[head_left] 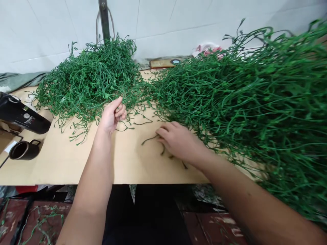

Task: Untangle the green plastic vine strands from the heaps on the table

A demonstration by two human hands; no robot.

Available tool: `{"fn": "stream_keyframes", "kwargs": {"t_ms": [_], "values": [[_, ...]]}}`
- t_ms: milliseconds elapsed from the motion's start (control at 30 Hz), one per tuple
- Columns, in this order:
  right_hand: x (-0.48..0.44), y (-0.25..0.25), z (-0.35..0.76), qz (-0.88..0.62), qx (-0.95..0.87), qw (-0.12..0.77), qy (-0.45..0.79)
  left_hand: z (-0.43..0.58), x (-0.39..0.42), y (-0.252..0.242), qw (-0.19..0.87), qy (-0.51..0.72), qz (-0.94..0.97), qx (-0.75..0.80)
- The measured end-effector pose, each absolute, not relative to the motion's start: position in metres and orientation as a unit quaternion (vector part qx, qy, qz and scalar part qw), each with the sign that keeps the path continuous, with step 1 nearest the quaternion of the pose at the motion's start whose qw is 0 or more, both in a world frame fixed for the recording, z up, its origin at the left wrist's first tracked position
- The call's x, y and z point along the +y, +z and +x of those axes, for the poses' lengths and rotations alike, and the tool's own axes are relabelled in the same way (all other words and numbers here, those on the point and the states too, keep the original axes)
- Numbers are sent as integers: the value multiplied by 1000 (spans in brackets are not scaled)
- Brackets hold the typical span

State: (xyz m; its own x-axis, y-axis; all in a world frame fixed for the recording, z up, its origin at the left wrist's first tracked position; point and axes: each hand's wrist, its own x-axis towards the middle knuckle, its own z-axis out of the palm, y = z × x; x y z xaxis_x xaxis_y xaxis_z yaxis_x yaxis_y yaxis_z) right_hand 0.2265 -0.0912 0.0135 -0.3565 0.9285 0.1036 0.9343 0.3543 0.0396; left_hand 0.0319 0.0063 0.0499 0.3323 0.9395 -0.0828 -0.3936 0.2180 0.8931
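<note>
My left hand is raised over the table near the left heap of green artificial stems. Its fingers are curled in and its thumb lies along them; what they may hold is hidden. Low over the tabletop, my right hand has its fingers bent down and pinched on a thin green stem. Other dark stem ends poke out beneath that hand. A second, larger heap of green stems spreads just beyond and to the right of it.
A black tumbler and a dark mug stand at the left. Behind are a yellowish box-like object, a dark upright post and a white tiled wall. The tan tabletop ends near my body.
</note>
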Motion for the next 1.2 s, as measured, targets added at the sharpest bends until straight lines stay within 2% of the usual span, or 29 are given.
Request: {"fn": "stream_keyframes", "kwargs": {"t_ms": [100,267,367,500,667,833,1067,1200], "values": [[-90,15,255,-596,-798,38,-82,32,5,50,698,455,442,333],[-72,36,238,-534,-799,270,-63,34,0,51,701,441,448,337],[-50,46,202,-508,-786,349,-52,33,-1,49,703,423,480,312],[-27,43,169,-518,-787,331,-44,32,4,43,687,417,496,329],[-19,29,165,-554,-777,298,-12,39,10,37,641,401,497,426],[-21,21,165,-579,-761,290,35,52,12,31,602,431,480,470],[-19,15,162,-587,-748,297,86,57,13,23,616,484,398,477],[-21,12,164,-581,-736,333,96,56,15,18,638,497,368,459]]}}
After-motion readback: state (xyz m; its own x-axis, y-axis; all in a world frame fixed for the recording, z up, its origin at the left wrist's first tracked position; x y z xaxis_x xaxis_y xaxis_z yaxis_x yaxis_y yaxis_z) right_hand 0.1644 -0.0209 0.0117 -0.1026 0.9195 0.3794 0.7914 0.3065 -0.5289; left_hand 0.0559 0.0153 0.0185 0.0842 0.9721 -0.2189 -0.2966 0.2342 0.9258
